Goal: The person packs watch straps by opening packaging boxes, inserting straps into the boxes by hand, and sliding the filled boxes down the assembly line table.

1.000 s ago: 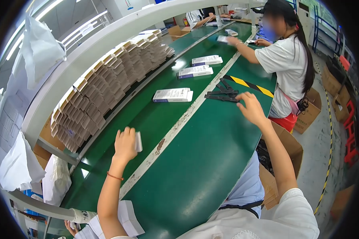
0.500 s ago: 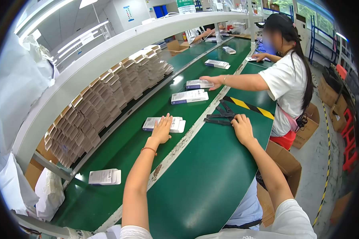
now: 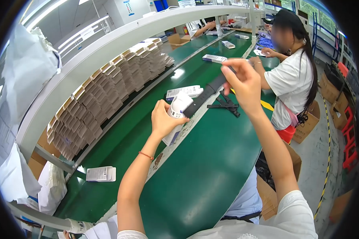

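Observation:
My left hand [image 3: 163,121] grips a white carton [image 3: 181,102] over the belt, its opened end tilted up toward me and the lower part reaching down below my fingers. In my right hand [image 3: 245,83], a black strap [image 3: 206,95] is pinched by its upper end. The strap slants down to the left, and its lower end is at the carton's opening; how far inside it goes, I cannot tell. More black straps [image 3: 226,105] lie loosely crossed on the green table [image 3: 195,171], below my right hand.
On the green belt [image 3: 137,145] lie one carton [image 3: 101,174] at the near left and another [image 3: 184,92] behind my left hand. Stacked cartons [image 3: 103,95] line the far side. A co-worker [image 3: 293,71] sits at the right, hands at the table. An open cardboard box [image 3: 267,199] stands below.
My left hand has lifted the carton off the belt and tilted it up. My right hand has raised one black strap from the table to the carton's opening. The co-worker's hand has drawn back.

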